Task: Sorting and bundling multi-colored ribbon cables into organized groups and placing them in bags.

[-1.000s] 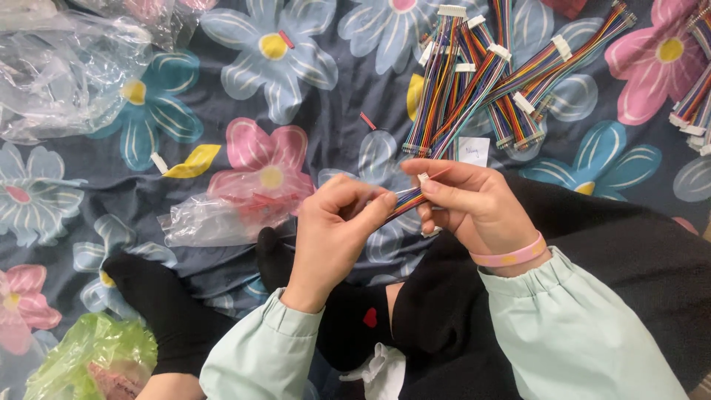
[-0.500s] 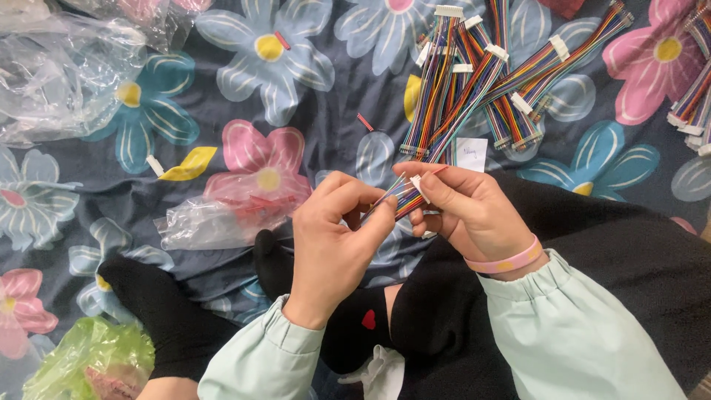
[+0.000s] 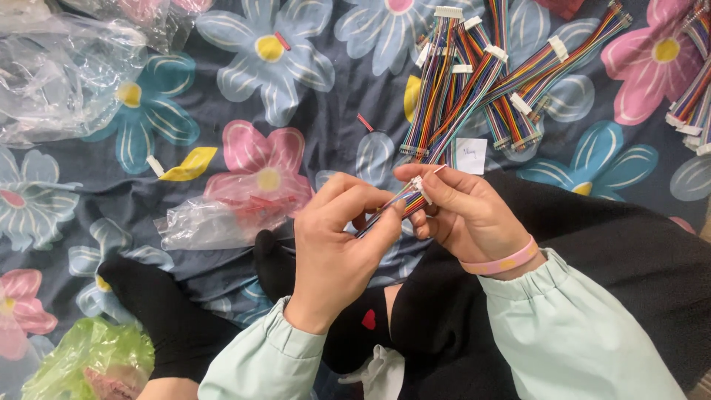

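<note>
Both hands meet over my lap on one short multicoloured ribbon cable [image 3: 404, 201] with a small white connector at its end. My left hand [image 3: 337, 244] pinches the cable's lower part between thumb and fingers. My right hand [image 3: 459, 211], with a pink band on the wrist, grips the connector end from the right. Much of the cable is hidden inside the fingers. A heap of similar rainbow cables [image 3: 481, 81] with white connectors lies on the flowered cloth just beyond my hands.
A small white paper slip [image 3: 470, 155] lies beside the heap. More cables [image 3: 692, 104] sit at the right edge. Clear plastic bags [image 3: 59, 74] [image 3: 215, 218] lie left, a green bag [image 3: 89, 363] bottom left. My black-socked feet [image 3: 155, 311] rest on the cloth.
My hands shifted slightly left and lower with the cable held between them; the grip stays the same.
</note>
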